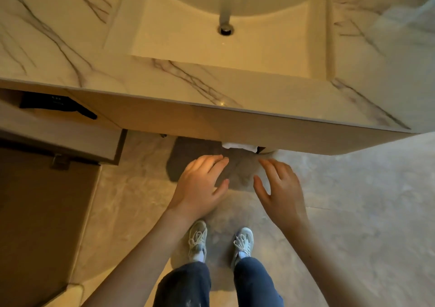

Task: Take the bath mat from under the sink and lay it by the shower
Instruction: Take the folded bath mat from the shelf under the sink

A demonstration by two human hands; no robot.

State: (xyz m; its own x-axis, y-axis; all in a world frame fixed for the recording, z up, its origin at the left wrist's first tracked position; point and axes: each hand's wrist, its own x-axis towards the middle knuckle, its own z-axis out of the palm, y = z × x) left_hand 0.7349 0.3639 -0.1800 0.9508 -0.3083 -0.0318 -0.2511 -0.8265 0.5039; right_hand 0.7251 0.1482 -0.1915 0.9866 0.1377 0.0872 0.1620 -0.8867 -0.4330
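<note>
A white folded cloth, likely the bath mat [239, 146], peeks out from under the front edge of the sink cabinet [270, 132]; most of it is hidden beneath. My left hand [200, 184] and my right hand [280, 189] hover side by side just in front of it, palms down, fingers spread and pointing toward the cabinet. Neither hand touches the cloth or holds anything. Above is the marble counter [70, 47] with its rectangular basin [235, 42].
A tap spout [225, 7] hangs over the basin drain. At the left, a lower shelf holds a black device [54, 104], with a dark brown panel [42, 224] below. My feet in pale sneakers [197, 240] stand on the grey stone floor, which extends to the right.
</note>
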